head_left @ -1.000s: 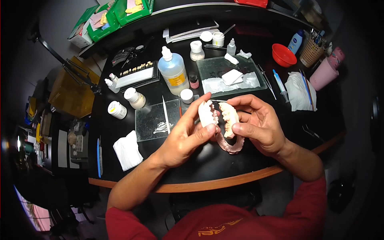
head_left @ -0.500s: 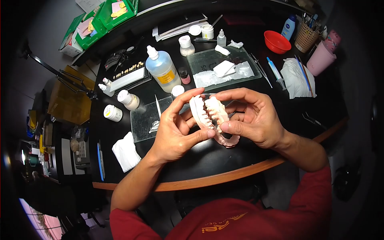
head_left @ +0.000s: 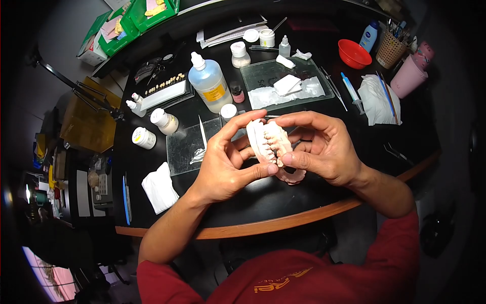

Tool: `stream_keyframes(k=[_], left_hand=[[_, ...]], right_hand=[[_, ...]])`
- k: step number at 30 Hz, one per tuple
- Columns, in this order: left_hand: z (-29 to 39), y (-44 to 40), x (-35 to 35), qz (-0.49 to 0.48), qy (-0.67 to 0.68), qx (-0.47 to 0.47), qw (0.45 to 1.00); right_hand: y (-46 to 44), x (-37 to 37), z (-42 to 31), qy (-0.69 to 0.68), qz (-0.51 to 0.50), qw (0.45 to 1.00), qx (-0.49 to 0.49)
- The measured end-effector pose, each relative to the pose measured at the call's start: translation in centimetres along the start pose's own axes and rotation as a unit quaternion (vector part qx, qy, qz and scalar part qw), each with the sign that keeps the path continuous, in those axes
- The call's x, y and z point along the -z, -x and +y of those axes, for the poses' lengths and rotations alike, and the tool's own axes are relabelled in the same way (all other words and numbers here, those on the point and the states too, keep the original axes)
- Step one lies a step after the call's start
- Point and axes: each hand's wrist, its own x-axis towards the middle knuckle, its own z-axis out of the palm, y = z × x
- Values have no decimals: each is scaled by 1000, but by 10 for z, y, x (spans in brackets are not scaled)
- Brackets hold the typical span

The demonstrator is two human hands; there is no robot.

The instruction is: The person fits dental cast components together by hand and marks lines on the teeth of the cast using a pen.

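- Left hand (head_left: 221, 164) here: gripping one dental cast (head_left: 258, 142), thumb at the near end, fingers curled over the far end
- Right hand (head_left: 328, 152) grips the other cast (head_left: 278, 142) the same way
- Both casts sit between my hands, long axes running roughly away from me, tooth rows facing each other
- Chalky, off-white, knobbly stuff; pinkish curved piece (head_left: 292, 177) peeks out below
- Wrists angled inward, elbows bent
- Past my left: flat glass slab (head_left: 183, 152)

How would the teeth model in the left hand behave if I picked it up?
The teeth model in the left hand is probably stiff, since it isn't sagging there. It might not be slippery, because it looks dull and chalky. Its little teeth could chip if bumped, as they stick out.
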Motion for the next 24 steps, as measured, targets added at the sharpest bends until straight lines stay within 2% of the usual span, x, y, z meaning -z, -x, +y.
stream_keyframes(k=[2, 24], left_hand=[[0, 0, 0, 3, -2, -1, 1000], [0, 0, 2, -4, -5, -20, 1000]], right_hand=[[1, 1, -2, -12, -2, 1000, -28], [3, 1, -2, 69, -5, 997, 43]])
